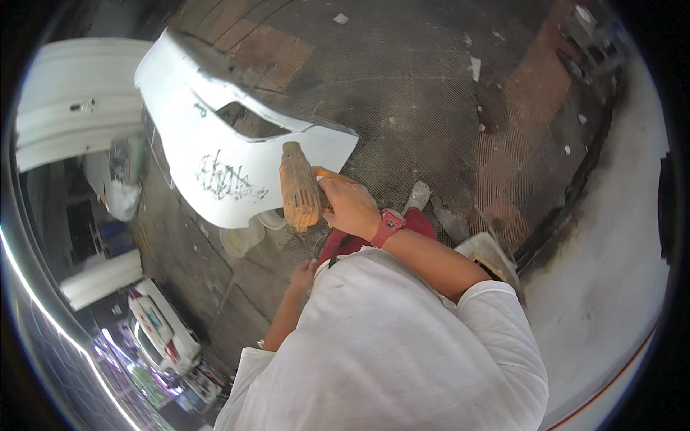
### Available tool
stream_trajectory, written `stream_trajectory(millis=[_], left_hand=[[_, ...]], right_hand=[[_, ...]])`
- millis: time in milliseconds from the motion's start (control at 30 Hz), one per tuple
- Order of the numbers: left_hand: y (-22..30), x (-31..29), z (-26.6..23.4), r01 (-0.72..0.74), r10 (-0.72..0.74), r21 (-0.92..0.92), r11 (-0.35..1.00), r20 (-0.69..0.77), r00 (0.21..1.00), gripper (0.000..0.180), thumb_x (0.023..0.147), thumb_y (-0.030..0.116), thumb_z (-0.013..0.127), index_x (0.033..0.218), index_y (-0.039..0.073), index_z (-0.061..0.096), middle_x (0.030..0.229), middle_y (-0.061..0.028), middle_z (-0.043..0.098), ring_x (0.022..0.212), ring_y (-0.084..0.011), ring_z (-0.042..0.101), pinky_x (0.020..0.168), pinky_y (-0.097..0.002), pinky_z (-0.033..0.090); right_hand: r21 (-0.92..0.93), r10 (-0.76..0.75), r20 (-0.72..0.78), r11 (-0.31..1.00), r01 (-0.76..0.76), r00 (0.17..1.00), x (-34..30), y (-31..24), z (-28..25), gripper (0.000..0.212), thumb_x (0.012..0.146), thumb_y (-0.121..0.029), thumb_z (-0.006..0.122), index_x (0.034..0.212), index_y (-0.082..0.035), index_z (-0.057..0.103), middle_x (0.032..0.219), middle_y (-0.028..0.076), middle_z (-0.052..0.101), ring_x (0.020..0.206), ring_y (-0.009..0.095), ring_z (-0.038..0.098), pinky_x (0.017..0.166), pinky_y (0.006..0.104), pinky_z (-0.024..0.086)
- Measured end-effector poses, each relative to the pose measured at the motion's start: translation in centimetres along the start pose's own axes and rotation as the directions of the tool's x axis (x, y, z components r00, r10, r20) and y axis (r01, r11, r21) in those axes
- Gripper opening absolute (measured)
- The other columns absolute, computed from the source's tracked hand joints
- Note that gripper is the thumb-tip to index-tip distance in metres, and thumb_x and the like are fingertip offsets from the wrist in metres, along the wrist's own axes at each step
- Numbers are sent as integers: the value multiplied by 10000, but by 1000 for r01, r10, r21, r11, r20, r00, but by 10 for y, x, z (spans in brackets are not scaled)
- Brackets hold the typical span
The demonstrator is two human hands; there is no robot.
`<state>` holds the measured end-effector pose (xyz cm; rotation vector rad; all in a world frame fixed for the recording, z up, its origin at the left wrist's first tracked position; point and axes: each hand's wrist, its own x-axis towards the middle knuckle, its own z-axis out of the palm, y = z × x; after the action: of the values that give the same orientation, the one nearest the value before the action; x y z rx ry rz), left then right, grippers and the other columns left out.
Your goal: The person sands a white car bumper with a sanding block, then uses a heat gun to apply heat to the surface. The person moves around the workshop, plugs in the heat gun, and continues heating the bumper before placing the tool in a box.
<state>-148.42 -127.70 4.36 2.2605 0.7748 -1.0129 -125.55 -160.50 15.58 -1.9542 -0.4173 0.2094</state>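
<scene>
A dirty orange heat gun (300, 190) is gripped by its handle in my right hand (351, 205), its nozzle tilted away from me. The gun is over the near right edge of a large white car bumper (251, 169); whether they touch cannot be told from here. Dark scribbled marks and a long slot show on the bumper's white face. Beside my thigh hangs my left hand (302, 276), away from the bumper. Its fingers are mostly hidden, and nothing held can be made out.
Under the bumper's near edge stands a pale translucent bucket (243, 237). A white vehicle panel (86, 93) lies at the far left, and a white car (164, 327) is parked lower left. A pale wall (604, 287) runs along the right. Litter dots the dark floor (417, 93).
</scene>
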Motion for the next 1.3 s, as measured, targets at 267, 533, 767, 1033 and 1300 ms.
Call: stream_trajectory(millis=[267, 533, 767, 1033, 1300], left_hand=[[-59, 12, 25, 124, -123, -23, 992, 23, 992, 561, 1062, 493, 536, 1317, 15, 680, 1313, -235, 697, 1245, -350, 660, 1049, -437, 493], [-112, 65, 22, 16, 14, -324, 946, 90, 996, 589, 1057, 479, 546, 1393, 3, 634, 1370, -226, 673, 1293, -369, 625, 1093, -432, 460], [-169, 109, 12, 26, 33, -469, 883, 119, 992, 542, 1065, 467, 544, 1309, 4, 682, 1320, -204, 701, 1253, -325, 647, 1075, -428, 472], [-191, 113, -32, 72, -13, -407, 911, 145, 989, 528, 1067, 457, 539, 1287, 2, 695, 1203, -184, 735, 1149, -309, 681, 1000, -433, 500], [-197, 131, -28, -83, 106, -284, 955, 67, 992, 575, 1059, 493, 518, 1302, 0, 690, 1269, -211, 722, 1224, -359, 665, 1045, -460, 488]], right_hand=[[-88, -54, -42, 995, 51, 998, 41, -30, 50, 546, 836, -190, 766, 1305, -24, 541, 1017, 173, 701, 951, 405, 703, 836, 515, 533], [-189, 90, -129, 975, -114, 988, 40, -35, 93, 516, 831, -161, 785, 1265, -12, 549, 1082, 228, 687, 974, 435, 683, 810, 527, 544], [-226, 120, -190, 960, -163, 974, 53, -64, 130, 543, 837, -127, 785, 1304, 5, 543, 1135, 227, 681, 999, 428, 686, 812, 499, 561], [-277, 106, -275, 943, -184, 956, 58, -74, 154, 606, 836, -121, 794, 1367, 5, 529, 1190, 226, 679, 1036, 411, 693, 837, 473, 571], [-334, 98, -259, 924, -184, 961, 59, -75, 161, 598, 841, -122, 771, 1373, -7, 523, 1169, 219, 683, 1052, 425, 683, 852, 491, 564]])
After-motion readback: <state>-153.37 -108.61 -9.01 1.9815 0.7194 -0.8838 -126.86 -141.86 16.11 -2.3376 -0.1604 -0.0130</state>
